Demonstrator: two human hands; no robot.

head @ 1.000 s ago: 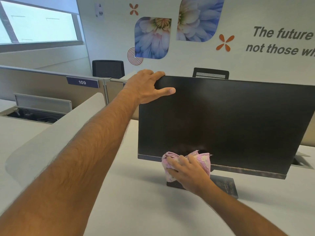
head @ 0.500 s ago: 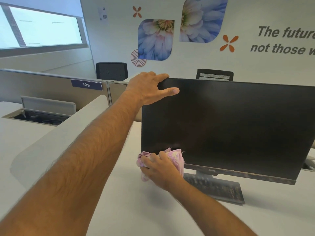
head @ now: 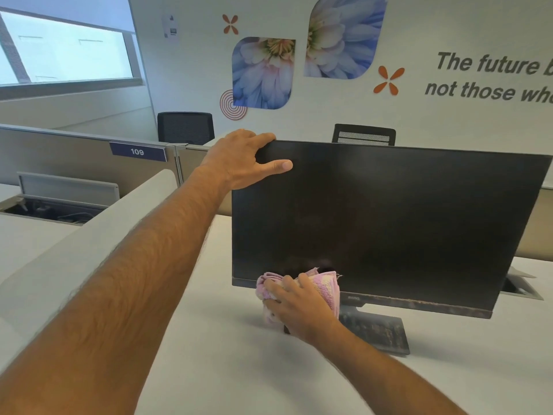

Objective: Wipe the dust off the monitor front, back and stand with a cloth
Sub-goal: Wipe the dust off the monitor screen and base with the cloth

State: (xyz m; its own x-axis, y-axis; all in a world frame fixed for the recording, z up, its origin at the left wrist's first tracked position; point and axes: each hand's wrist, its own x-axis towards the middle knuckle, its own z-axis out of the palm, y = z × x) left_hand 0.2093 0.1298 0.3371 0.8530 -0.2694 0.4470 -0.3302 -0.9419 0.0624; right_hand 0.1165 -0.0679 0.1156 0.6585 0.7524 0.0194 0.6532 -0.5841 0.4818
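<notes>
**Cloth at the lower bezel**

The monitor (head: 389,223) stands on a white desk (head: 227,369). The left hand (head: 239,160) grasps its top left corner; the right hand (head: 299,307) grips a pink cloth (head: 326,286) against the lower left bezel, above the stand (head: 380,333).

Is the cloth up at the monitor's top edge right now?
No, the right hand presses the pink cloth against the monitor at its bottom bezel, while the left hand grips the top corner.

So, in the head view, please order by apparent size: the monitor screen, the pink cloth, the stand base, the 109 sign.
1. monitor screen
2. stand base, partly hidden by the right hand
3. pink cloth, partly covered, so close to the base
4. 109 sign, farther away
</notes>
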